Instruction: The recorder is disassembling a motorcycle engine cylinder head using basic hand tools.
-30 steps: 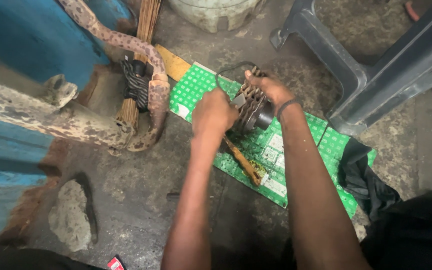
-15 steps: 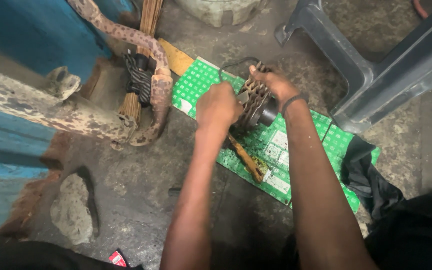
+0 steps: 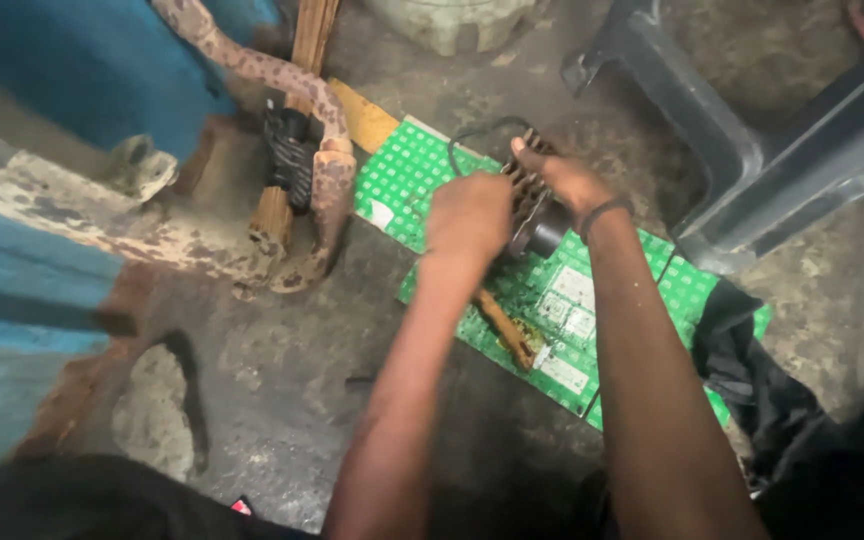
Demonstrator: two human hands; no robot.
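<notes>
Green cardboard (image 3: pixel 402 180) underlies both hands (gripping a finned metal part (image 3: pixel 530 205)).

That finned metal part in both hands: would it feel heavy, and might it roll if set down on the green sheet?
The finned part looks like solid metal with a round dark bore, so it is probably heavy for its size and stiff. Both the left hand and right hand grip it, hinting at weight. Its ribs should curb rolling on the green sheet.
</notes>
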